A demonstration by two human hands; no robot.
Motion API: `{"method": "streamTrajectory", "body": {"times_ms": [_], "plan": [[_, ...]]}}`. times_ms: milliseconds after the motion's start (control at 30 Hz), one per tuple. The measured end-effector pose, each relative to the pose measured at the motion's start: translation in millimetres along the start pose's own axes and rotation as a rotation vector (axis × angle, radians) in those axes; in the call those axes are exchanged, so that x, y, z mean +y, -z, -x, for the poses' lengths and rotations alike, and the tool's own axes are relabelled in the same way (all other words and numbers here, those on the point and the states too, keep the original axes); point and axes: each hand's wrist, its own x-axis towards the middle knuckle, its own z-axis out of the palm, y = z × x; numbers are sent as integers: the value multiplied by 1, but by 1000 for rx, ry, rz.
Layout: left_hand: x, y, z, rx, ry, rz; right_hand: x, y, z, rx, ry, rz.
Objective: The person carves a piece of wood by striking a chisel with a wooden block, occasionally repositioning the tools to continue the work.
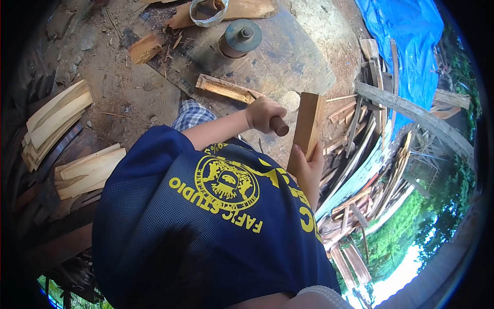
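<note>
My left hand (265,114) is closed around the wooden handle (279,126) of a tool. A thin dark part of the tool shows beyond my fingers, beside a long split wood piece (226,89) lying on the worn board (288,44). To the right, my right hand (309,167) grips the lower end of a rectangular wooden block (310,121), which is tilted slightly from upright. The block and the handle are close but apart. A pale round spot (290,101) shows between them.
A dark metal cylinder (240,38) and a bowl (208,11) stand at the top. A wood chunk (145,49) lies upper left. Stacked thin boards (59,121) are at left. Wood strips (355,129), a beam (411,110) and blue tarp (404,41) are at right.
</note>
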Motion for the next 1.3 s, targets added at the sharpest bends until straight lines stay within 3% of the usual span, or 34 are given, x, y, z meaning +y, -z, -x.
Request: {"method": "streamTrajectory", "body": {"times_ms": [600,833,900,933,967,1000,1033,1100,1167,1233,1300], "plan": [[-2,6,1,51,-13,11,-5,-5,0,-5,58,32],[-4,2,2,44,-9,23,-7,-6,4,-25,-13,-29],[-4,2,1,65,-8,7,-2,6,4,15,180,79],[-4,2,0,65,-10,8,-13,14,6,47,162,2],[-2,3,-1,80,18,22,-11,26,4,137,282,-89],[-1,5,-1,94,47,35,-46,28,15,117,166,-383],[-2,5,0,92,50,34,-32,52,7,65,398,-471],[-4,6,-2,78,76,-1,-81,45,30,145,446,-673],[-5,6,-5,99,92,-5,-53,15,16,136,614,-1062],[-10,3,-8,123,103,-9,-18,-22,7,175,243,98],[-21,-10,-4,213,87,20,16,-47,-9,37,231,140]]}}
